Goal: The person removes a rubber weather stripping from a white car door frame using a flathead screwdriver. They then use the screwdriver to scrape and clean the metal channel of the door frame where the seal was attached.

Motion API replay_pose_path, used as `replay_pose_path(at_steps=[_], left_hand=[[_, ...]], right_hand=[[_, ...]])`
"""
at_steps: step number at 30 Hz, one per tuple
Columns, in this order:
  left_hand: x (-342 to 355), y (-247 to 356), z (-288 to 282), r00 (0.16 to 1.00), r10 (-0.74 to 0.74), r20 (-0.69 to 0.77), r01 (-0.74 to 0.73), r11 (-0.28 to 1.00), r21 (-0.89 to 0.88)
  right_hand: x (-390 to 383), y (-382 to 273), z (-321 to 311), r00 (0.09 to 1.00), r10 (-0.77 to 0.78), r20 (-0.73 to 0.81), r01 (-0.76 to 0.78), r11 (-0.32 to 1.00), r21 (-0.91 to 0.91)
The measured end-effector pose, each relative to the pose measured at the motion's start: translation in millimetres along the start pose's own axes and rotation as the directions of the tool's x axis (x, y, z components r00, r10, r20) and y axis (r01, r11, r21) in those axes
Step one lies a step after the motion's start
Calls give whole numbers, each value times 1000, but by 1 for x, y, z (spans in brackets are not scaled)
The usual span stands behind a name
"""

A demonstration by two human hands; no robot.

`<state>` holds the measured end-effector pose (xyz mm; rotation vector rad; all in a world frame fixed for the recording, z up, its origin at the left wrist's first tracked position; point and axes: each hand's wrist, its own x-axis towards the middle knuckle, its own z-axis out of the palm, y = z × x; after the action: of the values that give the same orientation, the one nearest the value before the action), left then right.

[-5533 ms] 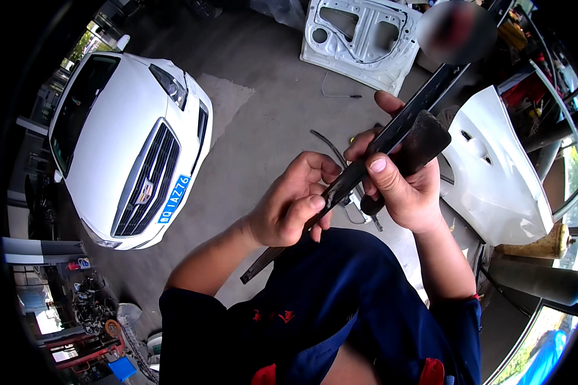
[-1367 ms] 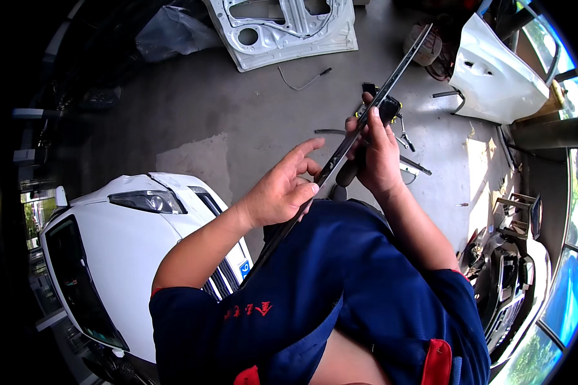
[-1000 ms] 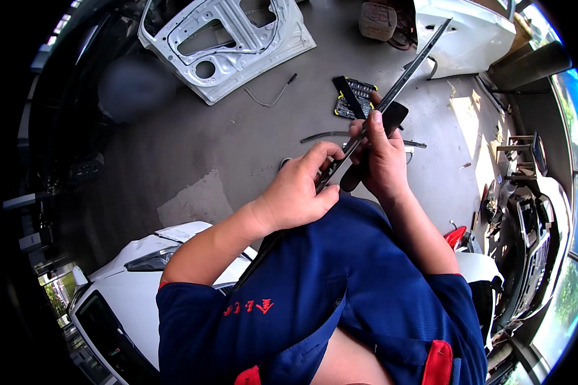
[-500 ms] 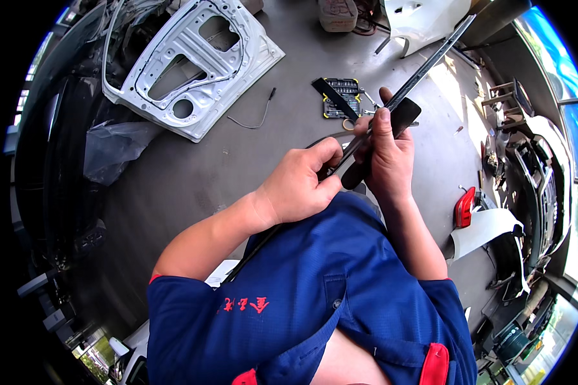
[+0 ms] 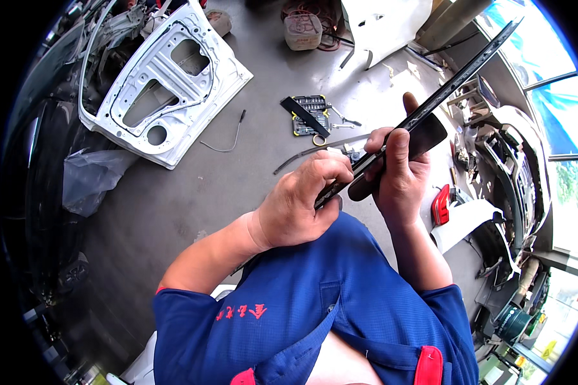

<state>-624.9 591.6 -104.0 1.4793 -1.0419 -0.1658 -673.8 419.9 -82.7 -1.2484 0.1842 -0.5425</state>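
A long, narrow black trim strip [image 5: 459, 80] slants across in front of me, its far end rising toward the upper right. My left hand [image 5: 298, 202] is closed around its lower part, fingers over the top and thumb beneath. Farther up the strip, my right hand [image 5: 401, 176] grips it with the thumb on top and the index finger extended. A flat, dark piece with rounded ends [image 5: 430, 136] sits against the strip at the right hand. Whether it is joined to the strip cannot be told. The strip's near end is hidden behind my left hand and forearm.
Flat on the floor at upper left is a bare white car door [image 5: 221, 96]. A tool set [image 5: 305, 115], a tape roll [image 5: 320, 139] and a curved black strip [image 5: 295, 159] lie ahead. At right are a red tail light [image 5: 440, 205] and bumper parts [image 5: 510, 160].
The view has shifted, so the floor things appear farther left and lower. Both hands keep their hold; the strip's far end now reaches farther to the right in view.
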Motion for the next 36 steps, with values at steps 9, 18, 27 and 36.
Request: replay_pose_path(at_steps=[9,18,27,36], left_hand=[[-15,-6,7,992,-112,-65,109,993,-52],[-14,-8,0,984,-178,6,178,983,-45],[-10,-5,-24,744,-630,224,642,579,-503],[-27,-29,-8,685,-701,197,587,372,-719]], right_hand=[[-12,7,6,997,68,-37,-69,997,-21],[-22,9,5,993,97,-74,-100,995,-27],[-4,22,6,965,259,42,-257,965,-53],[6,64,-10,933,359,31,-343,913,-220]])
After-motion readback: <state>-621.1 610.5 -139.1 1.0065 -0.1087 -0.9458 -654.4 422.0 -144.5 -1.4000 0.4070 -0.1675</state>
